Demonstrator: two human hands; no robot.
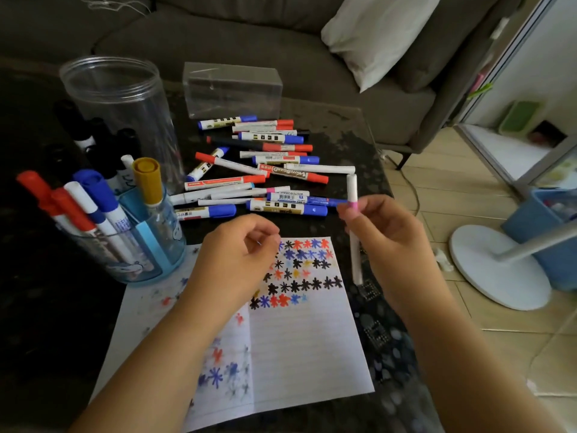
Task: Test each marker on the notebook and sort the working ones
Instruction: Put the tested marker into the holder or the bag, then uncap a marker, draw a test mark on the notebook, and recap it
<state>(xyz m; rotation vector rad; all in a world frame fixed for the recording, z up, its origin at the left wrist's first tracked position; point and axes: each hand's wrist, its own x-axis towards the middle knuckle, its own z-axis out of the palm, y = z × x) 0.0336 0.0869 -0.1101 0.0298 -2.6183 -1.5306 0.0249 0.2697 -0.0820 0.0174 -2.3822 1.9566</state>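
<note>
The open notebook (306,348) lies on the dark table, its upper page full of red, blue and black star scribbles. My right hand (384,239) pinches a thin white marker with a pink band (352,189), held upright over the notebook's right edge. My left hand (231,260) hovers above the page with fingers loosely curled and nothing visible in them. A loose pile of red, blue and white markers (268,170) lies beyond the notebook. At the left, a blue holder cup (156,254) contains several upright markers in red, blue and yellow.
A tall clear jar (125,104) stands behind the holder, with black markers (93,139) beside it. A clear plastic box (232,89) sits at the table's far edge. A grey sofa with a white pillow (374,35) is behind; a white fan base (496,267) stands on the floor, right.
</note>
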